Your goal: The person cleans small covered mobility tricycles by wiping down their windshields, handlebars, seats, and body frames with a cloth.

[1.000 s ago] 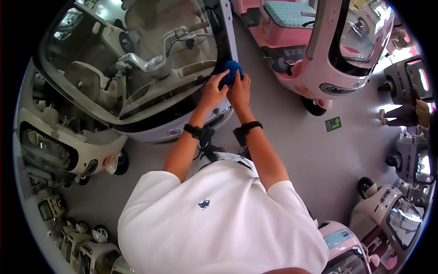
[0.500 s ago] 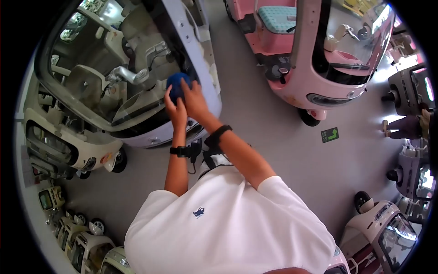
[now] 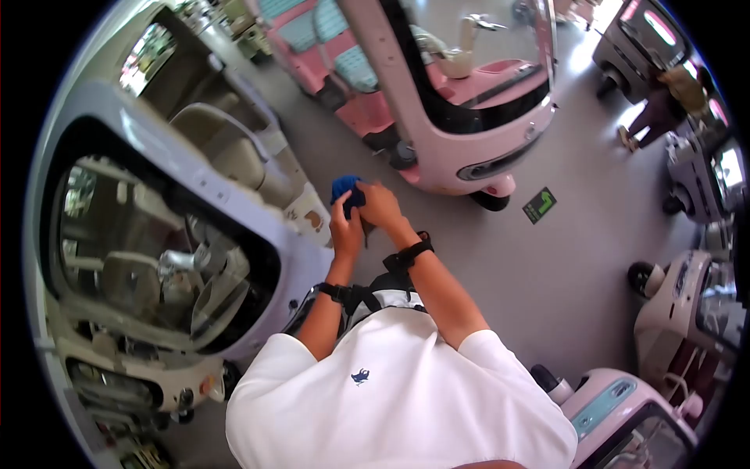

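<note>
A bunched blue cloth (image 3: 346,187) is held between both hands, out in front of my body and above the grey floor. My left hand (image 3: 344,225) has its fingers closed on the lower left side of the cloth. My right hand (image 3: 380,206) grips the cloth from the right, its fingers curled round it. To the left of the hands stands a pale lilac vehicle (image 3: 293,262) with a large windshield. Beyond them is a pink vehicle (image 3: 437,148). The hands touch neither vehicle.
A green arrow sign (image 3: 540,205) lies on the floor to the right. A person (image 3: 656,109) stands among dark vehicles at the upper right. Cream vehicle (image 3: 680,305) at right, pink and teal one (image 3: 617,402) at lower right, another cream one (image 3: 168,383) at lower left.
The view has turned and shifted, so the lilac vehicle sits lower left and the pink one nearer. Both hands, still on the blue cloth, have come away from the lilac vehicle's front.
</note>
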{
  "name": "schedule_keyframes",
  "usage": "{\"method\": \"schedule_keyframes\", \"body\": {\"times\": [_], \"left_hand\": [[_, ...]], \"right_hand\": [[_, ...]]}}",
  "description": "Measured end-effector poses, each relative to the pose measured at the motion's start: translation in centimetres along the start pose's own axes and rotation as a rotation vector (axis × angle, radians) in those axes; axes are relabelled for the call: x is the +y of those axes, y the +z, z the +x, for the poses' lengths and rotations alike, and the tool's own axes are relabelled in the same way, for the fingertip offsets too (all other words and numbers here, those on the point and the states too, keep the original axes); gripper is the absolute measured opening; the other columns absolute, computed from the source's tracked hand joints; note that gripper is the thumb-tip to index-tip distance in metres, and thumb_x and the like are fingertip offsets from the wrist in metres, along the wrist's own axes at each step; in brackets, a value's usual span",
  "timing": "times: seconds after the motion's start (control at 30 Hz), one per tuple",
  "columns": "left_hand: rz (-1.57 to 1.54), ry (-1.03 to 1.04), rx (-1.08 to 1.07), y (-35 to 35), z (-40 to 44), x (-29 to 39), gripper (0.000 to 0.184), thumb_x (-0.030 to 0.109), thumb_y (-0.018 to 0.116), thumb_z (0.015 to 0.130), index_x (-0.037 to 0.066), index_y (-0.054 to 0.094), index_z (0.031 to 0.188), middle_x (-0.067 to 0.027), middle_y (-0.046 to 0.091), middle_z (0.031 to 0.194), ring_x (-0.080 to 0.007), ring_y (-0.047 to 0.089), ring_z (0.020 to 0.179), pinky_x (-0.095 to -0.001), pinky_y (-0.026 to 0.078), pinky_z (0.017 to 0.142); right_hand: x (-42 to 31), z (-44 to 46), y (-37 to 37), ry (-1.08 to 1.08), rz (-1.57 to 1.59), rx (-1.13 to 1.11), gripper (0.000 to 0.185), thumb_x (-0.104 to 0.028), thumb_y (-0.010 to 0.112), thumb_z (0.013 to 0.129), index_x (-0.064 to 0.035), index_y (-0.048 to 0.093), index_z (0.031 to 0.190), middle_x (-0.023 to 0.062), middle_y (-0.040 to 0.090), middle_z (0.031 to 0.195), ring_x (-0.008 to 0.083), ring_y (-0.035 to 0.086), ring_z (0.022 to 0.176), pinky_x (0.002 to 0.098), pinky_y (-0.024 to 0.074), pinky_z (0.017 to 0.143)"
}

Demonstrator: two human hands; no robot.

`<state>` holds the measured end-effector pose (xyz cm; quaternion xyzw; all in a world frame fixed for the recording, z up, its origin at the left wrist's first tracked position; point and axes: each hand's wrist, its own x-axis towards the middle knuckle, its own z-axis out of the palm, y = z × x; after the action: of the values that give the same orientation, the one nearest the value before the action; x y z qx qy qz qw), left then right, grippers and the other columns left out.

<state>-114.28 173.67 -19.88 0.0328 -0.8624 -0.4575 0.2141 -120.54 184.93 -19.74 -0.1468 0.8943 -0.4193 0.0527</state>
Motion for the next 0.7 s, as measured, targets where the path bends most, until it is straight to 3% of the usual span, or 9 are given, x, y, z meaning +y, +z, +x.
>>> {"method": "schedule_keyframes", "body": {"times": [0.17, 0.2, 0.27, 0.37, 0.5, 0.53, 0.7], "left_hand": [[-0.132, 0.178, 0.006, 5.8, 10.8, 7.4, 0.035, 0.008, 0.055, 0.089, 0.001, 0.059, 0.124, -0.0188, 0.064, 0.121, -0.0365, 0.061, 0.112, -0.0406, 0.046, 0.099], [-0.169, 0.266, 0.03, 6.7, 12.6, 9.1, 0.035, 0.006, 0.054, 0.089, 0.001, 0.059, 0.124, -0.0196, 0.064, 0.119, -0.0354, 0.062, 0.111, -0.0402, 0.047, 0.096], [-0.221, 0.348, 0.071, 8.8, 16.4, 11.9, 0.035, 0.004, 0.054, 0.089, 0.001, 0.06, 0.123, -0.0205, 0.065, 0.118, -0.0343, 0.063, 0.11, -0.0397, 0.048, 0.094], [-0.211, 0.223, -0.074, 11.8, 18.7, 12.6, 0.034, 0.006, 0.054, 0.09, 0.0, 0.06, 0.123, -0.0212, 0.064, 0.113, -0.0362, 0.063, 0.105, -0.0412, 0.049, 0.093], [-0.078, 0.395, -0.002, 16.5, 19.5, 11.8, 0.034, 0.009, 0.056, 0.09, 0.001, 0.058, 0.123, -0.022, 0.061, 0.116, -0.0399, 0.059, 0.107, -0.0449, 0.048, 0.094], [-0.06, 0.411, -0.022, 17.5, 19.0, 11.7, 0.035, 0.009, 0.056, 0.09, 0.001, 0.058, 0.124, -0.0222, 0.061, 0.117, -0.0395, 0.059, 0.109, -0.0445, 0.048, 0.095], [-0.098, 0.412, -0.205, 20.4, 16.3, 10.0, 0.045, 0.006, 0.059, 0.088, 0.006, 0.053, 0.132, -0.0236, 0.055, 0.128, -0.0425, 0.055, 0.116, -0.0462, 0.047, 0.098]], "right_hand": [[0.1, 4.9, -10.1, -0.162, 0.008, 0.494, 0.062, -0.009, 0.07, 0.077, -0.0073, 0.052, 0.136, 0.0247, 0.054, 0.117, 0.0437, 0.058, 0.104, 0.0488, 0.0508, 0.087], [-0.2, 5.7, -12.1, -0.156, -0.014, 0.489, 0.062, -0.009, 0.07, 0.077, -0.0073, 0.052, 0.136, 0.0247, 0.054, 0.117, 0.0437, 0.058, 0.104, 0.0488, 0.0508, 0.087], [-0.3, 8.2, -15.6, -0.299, -0.058, 0.692, 0.064, -0.012, 0.07, 0.079, -0.0075, 0.048, 0.139, 0.0249, 0.053, 0.119, 0.0452, 0.059, 0.103, 0.049, 0.0516, 0.084], [2.4, 10.5, -18.3, -0.171, -0.098, 0.632, 0.063, -0.014, 0.07, 0.081, -0.0068, 0.048, 0.139, 0.0257, 0.054, 0.118, 0.046, 0.06, 0.1, 0.0477, 0.0531, 0.08], [6.9, 11.1, -18.2, -0.11, -0.095, 0.64, 0.06, -0.018, 0.071, 0.082, -0.0073, 0.05, 0.137, 0.0229, 0.057, 0.117, 0.0425, 0.065, 0.094, 0.0456, 0.0546, 0.075], [8.2, 10.9, -18.1, -0.092, -0.129, 0.666, 0.063, -0.021, 0.075, 0.077, -0.0078, 0.052, 0.135, 0.0185, 0.06, 0.113, 0.0394, 0.066, 0.093, 0.0439, 0.0551, 0.074], [13.3, 9.3, -19.1, -0.038, -0.18, 0.638, 0.074, -0.024, 0.082, 0.065, -0.0072, 0.054, 0.131, 0.0132, 0.064, 0.104, 0.0363, 0.067, 0.089, 0.0413, 0.0555, 0.072]]}}
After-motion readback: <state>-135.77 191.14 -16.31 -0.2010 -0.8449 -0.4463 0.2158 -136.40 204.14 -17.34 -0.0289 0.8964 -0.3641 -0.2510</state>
